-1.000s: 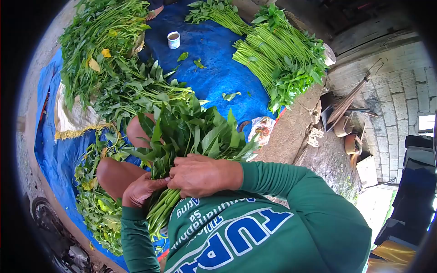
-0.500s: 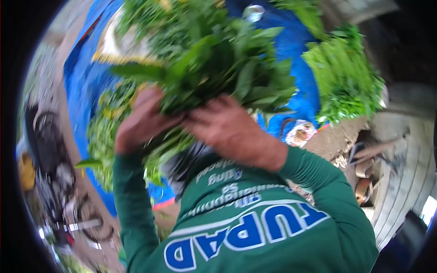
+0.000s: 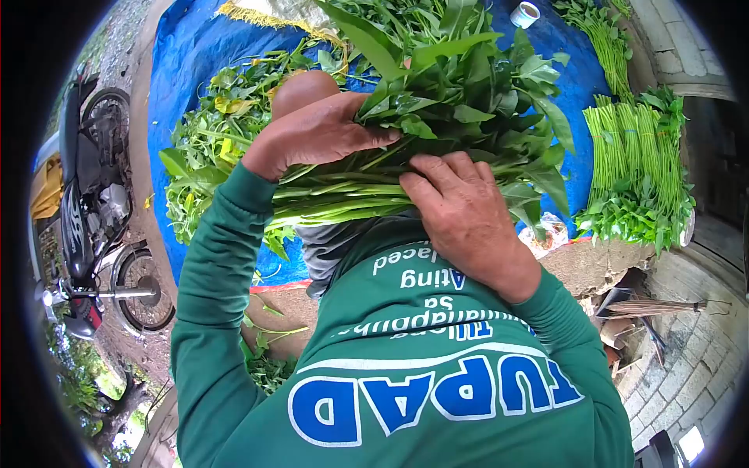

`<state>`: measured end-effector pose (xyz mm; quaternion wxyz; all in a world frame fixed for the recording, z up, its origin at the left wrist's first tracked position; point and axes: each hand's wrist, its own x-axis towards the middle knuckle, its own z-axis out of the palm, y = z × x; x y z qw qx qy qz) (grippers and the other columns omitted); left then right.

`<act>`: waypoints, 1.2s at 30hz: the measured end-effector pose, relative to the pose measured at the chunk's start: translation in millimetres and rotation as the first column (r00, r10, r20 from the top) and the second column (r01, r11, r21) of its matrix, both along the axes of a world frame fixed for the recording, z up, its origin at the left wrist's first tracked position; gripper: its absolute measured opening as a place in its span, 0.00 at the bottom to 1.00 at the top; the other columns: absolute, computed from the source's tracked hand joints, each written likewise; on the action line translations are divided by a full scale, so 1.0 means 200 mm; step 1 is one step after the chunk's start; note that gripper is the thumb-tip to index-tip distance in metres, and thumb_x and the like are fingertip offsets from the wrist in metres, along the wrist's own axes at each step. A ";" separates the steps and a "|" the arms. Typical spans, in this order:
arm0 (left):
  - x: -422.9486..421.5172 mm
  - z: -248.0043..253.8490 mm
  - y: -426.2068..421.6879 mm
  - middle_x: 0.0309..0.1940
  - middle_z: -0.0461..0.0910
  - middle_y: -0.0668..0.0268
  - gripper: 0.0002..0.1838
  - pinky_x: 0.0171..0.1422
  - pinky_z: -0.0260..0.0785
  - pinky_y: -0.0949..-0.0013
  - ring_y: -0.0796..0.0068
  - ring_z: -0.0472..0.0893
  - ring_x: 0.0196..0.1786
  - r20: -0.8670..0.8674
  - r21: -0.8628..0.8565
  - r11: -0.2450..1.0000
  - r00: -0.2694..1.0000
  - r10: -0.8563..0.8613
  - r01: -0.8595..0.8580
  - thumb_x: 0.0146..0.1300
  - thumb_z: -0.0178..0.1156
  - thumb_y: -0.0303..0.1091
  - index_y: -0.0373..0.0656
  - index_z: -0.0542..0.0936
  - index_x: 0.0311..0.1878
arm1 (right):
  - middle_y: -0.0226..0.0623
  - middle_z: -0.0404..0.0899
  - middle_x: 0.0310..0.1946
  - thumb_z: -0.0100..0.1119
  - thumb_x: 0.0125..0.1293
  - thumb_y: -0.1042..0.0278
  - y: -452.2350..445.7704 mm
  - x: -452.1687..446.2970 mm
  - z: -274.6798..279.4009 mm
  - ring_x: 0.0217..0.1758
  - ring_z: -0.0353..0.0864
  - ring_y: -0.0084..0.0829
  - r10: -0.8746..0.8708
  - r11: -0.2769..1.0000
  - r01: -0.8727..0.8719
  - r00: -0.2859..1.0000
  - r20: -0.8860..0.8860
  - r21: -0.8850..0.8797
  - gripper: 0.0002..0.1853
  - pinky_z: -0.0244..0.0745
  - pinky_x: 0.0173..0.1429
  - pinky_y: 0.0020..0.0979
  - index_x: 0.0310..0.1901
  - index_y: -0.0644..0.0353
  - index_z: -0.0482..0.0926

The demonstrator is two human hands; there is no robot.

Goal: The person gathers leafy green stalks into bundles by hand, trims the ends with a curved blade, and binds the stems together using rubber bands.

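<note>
Across my lap lies a thick bunch of water spinach (image 3: 343,195), its long pale stems pointing left and its broad dark leaves (image 3: 476,97) to the upper right. My left hand (image 3: 328,129) grips the bunch from above, thumb along the near side, other fingers hidden behind the leaves. My right hand (image 3: 464,207) is closed over the lower leaves and stems, its fingertips bent into them. A loose heap of greens (image 3: 203,168) with some yellow leaves spreads beside my left forearm.
Under the greens is a blue tarp (image 3: 187,47). Tied bundles of stems (image 3: 632,156) stand at the right, near a can (image 3: 525,14) and a pale sack (image 3: 292,15). A motorcycle (image 3: 94,195) is parked at left; a stick broom (image 3: 655,306) lies at right.
The bunch has come down and to the right in view, with its stems now lying level. My left hand has moved right and up, my right hand right and slightly down. The view has sharpened.
</note>
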<state>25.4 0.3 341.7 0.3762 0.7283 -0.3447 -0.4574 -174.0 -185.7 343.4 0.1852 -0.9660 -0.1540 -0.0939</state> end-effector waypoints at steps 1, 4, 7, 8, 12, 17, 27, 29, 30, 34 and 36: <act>0.00 -0.02 0.00 0.57 0.90 0.66 0.26 0.65 0.75 0.65 0.76 0.83 0.57 0.011 0.006 1.000 1.000 -0.005 0.005 0.80 0.71 0.44 0.43 0.80 0.74 | 0.35 0.77 0.44 0.62 0.65 0.69 0.01 0.00 0.01 0.51 0.78 0.38 -0.009 1.000 0.009 1.000 -0.016 0.009 0.18 0.71 0.52 0.43 0.56 0.56 0.83; -0.01 -0.03 0.00 0.58 0.91 0.65 0.26 0.65 0.75 0.65 0.76 0.84 0.57 -0.006 -0.051 0.999 1.000 -0.010 0.009 0.80 0.71 0.43 0.43 0.80 0.74 | 0.36 0.77 0.43 0.63 0.63 0.71 0.03 0.00 0.06 0.50 0.79 0.39 -0.022 1.000 0.022 0.996 -0.088 0.009 0.15 0.72 0.53 0.43 0.52 0.56 0.84; -0.04 0.01 -0.02 0.57 0.91 0.61 0.26 0.65 0.76 0.63 0.70 0.86 0.57 0.045 -0.049 0.999 0.999 -0.001 0.003 0.77 0.72 0.40 0.41 0.80 0.72 | 0.39 0.77 0.42 0.64 0.61 0.74 0.03 0.01 0.07 0.48 0.79 0.42 0.018 1.000 -0.020 0.983 -0.180 -0.007 0.18 0.74 0.53 0.45 0.54 0.56 0.83; -0.05 0.02 -0.02 0.57 0.91 0.59 0.26 0.65 0.76 0.63 0.67 0.87 0.57 0.079 -0.034 0.999 0.997 0.005 -0.002 0.76 0.73 0.39 0.41 0.81 0.72 | 0.39 0.77 0.41 0.64 0.61 0.75 0.03 0.01 0.07 0.47 0.80 0.44 0.048 0.999 -0.050 0.979 -0.200 -0.004 0.21 0.74 0.52 0.46 0.57 0.57 0.83; -0.12 -0.05 0.00 0.50 0.88 0.48 0.30 0.59 0.79 0.51 0.45 0.86 0.57 0.438 -0.067 0.993 0.897 -0.061 0.100 0.66 0.75 0.30 0.45 0.80 0.71 | 0.43 0.81 0.46 0.65 0.62 0.75 -0.01 0.00 0.17 0.51 0.83 0.47 0.176 0.984 -0.169 0.908 -0.379 0.053 0.26 0.80 0.54 0.47 0.64 0.57 0.83; -0.25 -0.07 0.01 0.49 0.88 0.48 0.44 0.48 0.79 0.43 0.38 0.87 0.49 0.643 0.040 0.995 0.760 -0.096 0.092 0.60 0.69 0.22 0.53 0.70 0.81 | 0.45 0.84 0.45 0.68 0.70 0.68 -0.21 0.11 0.37 0.48 0.87 0.45 0.355 0.854 -0.158 0.873 -0.335 0.495 0.13 0.84 0.53 0.45 0.54 0.62 0.86; -0.30 -0.02 0.01 0.43 0.83 0.56 0.44 0.44 0.78 0.46 0.48 0.88 0.44 0.805 0.105 0.989 0.574 -0.148 0.108 0.62 0.66 0.23 0.54 0.67 0.84 | 0.48 0.87 0.50 0.70 0.71 0.33 -0.27 0.96 0.01 0.52 0.86 0.42 0.574 0.811 -0.583 0.808 0.135 0.041 0.44 0.81 0.55 0.37 0.73 0.66 0.79; -0.27 -0.08 0.04 0.41 0.84 0.54 0.33 0.43 0.80 0.46 0.47 0.89 0.43 0.833 0.022 0.995 0.549 -0.070 0.095 0.68 0.67 0.30 0.49 0.71 0.76 | 0.51 0.87 0.56 0.77 0.61 0.27 -0.16 0.79 0.01 0.62 0.85 0.47 0.274 0.938 -0.347 0.769 -0.578 -0.018 0.58 0.81 0.61 0.38 0.80 0.67 0.71; -0.27 -0.10 0.06 0.39 0.85 0.53 0.29 0.42 0.80 0.47 0.47 0.89 0.42 0.844 -0.018 0.996 0.536 -0.031 0.086 0.70 0.67 0.34 0.46 0.73 0.73 | 0.53 0.87 0.57 0.83 0.60 0.38 -0.16 0.77 -0.01 0.64 0.86 0.51 0.327 0.944 -0.231 0.544 -0.773 0.237 0.59 0.79 0.67 0.39 0.82 0.69 0.66; -0.21 0.09 0.07 0.60 0.86 0.49 0.54 0.63 0.79 0.48 0.43 0.88 0.60 0.557 0.115 0.988 0.830 0.019 -0.099 0.47 0.88 0.48 0.44 0.69 0.75 | 0.53 0.88 0.56 0.80 0.63 0.55 -0.22 0.67 0.08 0.64 0.87 0.53 0.388 0.916 -0.157 0.582 -0.715 0.369 0.51 0.81 0.66 0.44 0.83 0.64 0.63; -0.19 0.09 0.12 0.59 0.85 0.48 0.54 0.65 0.79 0.50 0.45 0.87 0.61 0.479 0.039 0.997 0.877 0.034 -0.060 0.50 0.88 0.52 0.44 0.69 0.75 | 0.55 0.87 0.58 0.78 0.63 0.56 -0.22 0.60 0.05 0.62 0.87 0.57 0.334 0.939 -0.176 0.664 -0.669 0.294 0.47 0.81 0.65 0.50 0.80 0.64 0.66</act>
